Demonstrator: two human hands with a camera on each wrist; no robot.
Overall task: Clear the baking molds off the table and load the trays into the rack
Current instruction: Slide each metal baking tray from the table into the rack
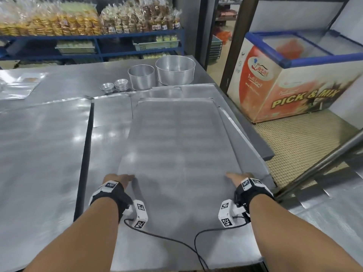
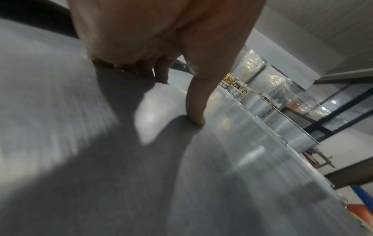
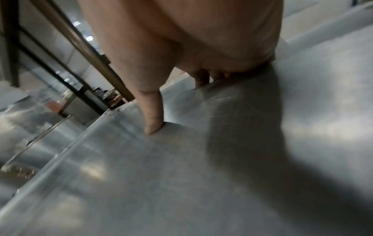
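1. Presently, both hands are on the near end of the flat grey rectangular metal baking tray [image 1: 172,146]. The left hand [image 1: 117,178] takes its left edge, the right hand [image 1: 238,177] its right edge.
2. In the wrist views each thumb lies pressed on the tray's upper face and the fingers curl under its rim, so each hand grips the tray.
3. Judged step: lifting the top tray off the stack of similar grey metal trays [image 1: 231,122] beneath it, which juts out just right of the right hand.
4. Well beyond both hands stand two tall round aluminium baking molds [image 1: 174,70] and two stacks of small fluted metal molds [image 1: 115,87], not yet cleared from the steel-topped table [image 1: 43,138].
5. Judged next move: raise the tray level and carry it to the rack, which cannot be identified in these views.
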